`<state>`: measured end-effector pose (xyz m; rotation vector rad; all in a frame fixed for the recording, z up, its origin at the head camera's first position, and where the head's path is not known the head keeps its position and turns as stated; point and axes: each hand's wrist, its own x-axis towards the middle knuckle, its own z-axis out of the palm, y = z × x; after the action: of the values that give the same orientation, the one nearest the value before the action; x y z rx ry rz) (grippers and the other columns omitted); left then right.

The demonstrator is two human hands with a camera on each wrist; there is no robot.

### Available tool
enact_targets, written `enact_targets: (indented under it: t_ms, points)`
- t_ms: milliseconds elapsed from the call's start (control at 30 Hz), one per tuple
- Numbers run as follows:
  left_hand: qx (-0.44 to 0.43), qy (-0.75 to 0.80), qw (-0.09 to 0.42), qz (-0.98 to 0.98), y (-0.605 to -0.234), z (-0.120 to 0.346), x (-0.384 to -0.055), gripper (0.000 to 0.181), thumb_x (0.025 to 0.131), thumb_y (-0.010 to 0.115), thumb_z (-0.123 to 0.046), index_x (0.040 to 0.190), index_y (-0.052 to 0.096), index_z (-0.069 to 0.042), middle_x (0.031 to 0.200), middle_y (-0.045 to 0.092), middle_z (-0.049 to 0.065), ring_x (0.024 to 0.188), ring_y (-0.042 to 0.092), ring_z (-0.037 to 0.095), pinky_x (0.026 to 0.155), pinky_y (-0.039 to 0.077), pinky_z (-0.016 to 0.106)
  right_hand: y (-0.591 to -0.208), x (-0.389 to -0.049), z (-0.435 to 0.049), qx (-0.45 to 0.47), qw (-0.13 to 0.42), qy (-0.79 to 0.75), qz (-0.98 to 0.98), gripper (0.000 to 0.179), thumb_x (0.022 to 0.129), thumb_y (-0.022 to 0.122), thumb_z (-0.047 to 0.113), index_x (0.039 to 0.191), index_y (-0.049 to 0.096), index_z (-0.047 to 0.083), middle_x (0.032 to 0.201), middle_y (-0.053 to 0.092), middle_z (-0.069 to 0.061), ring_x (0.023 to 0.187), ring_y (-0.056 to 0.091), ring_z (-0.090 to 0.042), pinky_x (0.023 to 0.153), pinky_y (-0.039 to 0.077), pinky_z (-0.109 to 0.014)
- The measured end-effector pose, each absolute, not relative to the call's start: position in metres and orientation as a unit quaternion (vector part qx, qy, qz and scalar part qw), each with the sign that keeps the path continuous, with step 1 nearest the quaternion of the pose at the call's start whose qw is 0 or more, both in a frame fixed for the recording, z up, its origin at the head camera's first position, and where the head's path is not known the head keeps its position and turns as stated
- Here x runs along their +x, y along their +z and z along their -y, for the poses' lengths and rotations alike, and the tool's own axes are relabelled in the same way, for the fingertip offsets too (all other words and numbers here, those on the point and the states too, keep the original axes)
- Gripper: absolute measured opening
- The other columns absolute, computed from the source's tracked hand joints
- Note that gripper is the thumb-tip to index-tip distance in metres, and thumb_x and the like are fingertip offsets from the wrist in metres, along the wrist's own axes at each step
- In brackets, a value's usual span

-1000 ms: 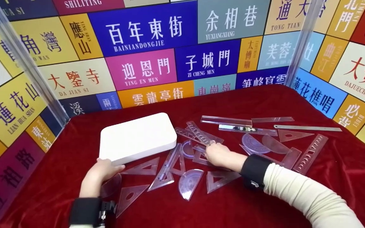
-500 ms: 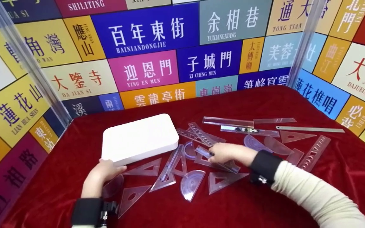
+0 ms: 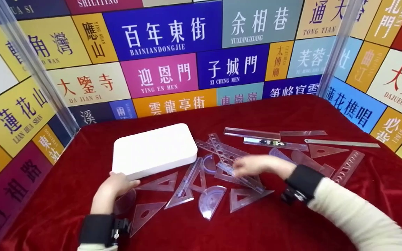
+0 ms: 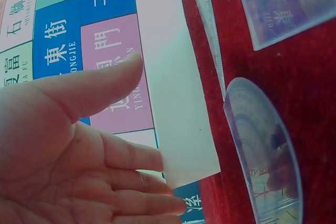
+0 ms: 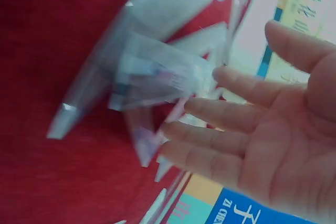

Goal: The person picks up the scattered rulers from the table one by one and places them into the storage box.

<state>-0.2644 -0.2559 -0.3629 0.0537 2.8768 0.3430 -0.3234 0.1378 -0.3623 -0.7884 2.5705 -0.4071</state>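
We log red cloth (image 3: 284,223) under everything. White box (image 3: 155,150) at the cloth's ten o'clock. Overlapping clear rulers (image 3: 218,147) at the box's three o'clock. Left hand (image 3: 115,186): fingers extended, not gripping, at the box's eight o'clock corner. Right hand (image 3: 251,165): blurred, above or on those rulers, we cannot tell; fingers straight, holding nothing. Clear protractor (image 3: 212,202): box's four o'clock.

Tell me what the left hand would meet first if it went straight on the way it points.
Most likely the white box: the left hand is right at its near left corner, though whether they touch is hard to tell.
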Motion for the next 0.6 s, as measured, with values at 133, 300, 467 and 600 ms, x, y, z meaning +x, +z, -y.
enact_targets:
  t_ms: [133, 300, 467, 600]
  points:
    - [0.010, 0.125, 0.122, -0.984, -0.364, 0.257, -0.265, 0.064, 0.090, 0.049, -0.031, 0.116, 0.042, 0.027, 0.123, 0.027, 0.052, 0.117, 0.037, 0.055, 0.094, 0.037, 0.055, -0.366, -0.351, -0.115, -0.193, 0.133, -0.175, -0.956, 0.038, 0.089, 0.054, 0.030, 0.105, 0.054, -0.004, 0.093, 0.059, -0.015, 0.079, 0.057, -0.025, 0.069, 0.049, -0.037]
    - [0.009, 0.135, 0.121, -0.983, -0.365, 0.258, -0.264, 0.066, 0.090, 0.050, -0.032, 0.117, 0.040, 0.027, 0.124, 0.027, 0.051, 0.118, 0.036, 0.054, 0.095, 0.035, 0.056, -0.382, -0.378, -0.081, -0.124, 0.096, -0.116, -0.981, 0.043, 0.084, 0.058, 0.028, 0.105, 0.056, -0.010, 0.105, 0.059, -0.024, 0.093, 0.058, -0.033, 0.083, 0.048, -0.042]
    - [0.015, 0.140, 0.113, -0.984, -0.364, 0.258, -0.263, 0.064, 0.089, 0.050, -0.032, 0.116, 0.043, 0.026, 0.123, 0.035, 0.047, 0.119, 0.035, 0.054, 0.096, 0.034, 0.056, -0.390, -0.390, -0.065, -0.096, 0.106, -0.047, -0.989, 0.017, 0.078, 0.058, 0.016, 0.081, 0.065, 0.001, 0.095, 0.064, -0.017, 0.083, 0.058, -0.027, 0.071, 0.050, -0.035]
    - [0.016, 0.140, 0.109, -0.984, -0.362, 0.259, -0.264, 0.063, 0.089, 0.050, -0.031, 0.115, 0.044, 0.026, 0.122, 0.038, 0.045, 0.119, 0.033, 0.054, 0.097, 0.034, 0.056, -0.386, -0.395, -0.065, -0.060, 0.115, -0.086, -0.988, 0.010, 0.075, 0.060, 0.013, 0.072, 0.060, 0.004, 0.084, 0.062, -0.014, 0.067, 0.056, -0.023, 0.059, 0.049, -0.032]
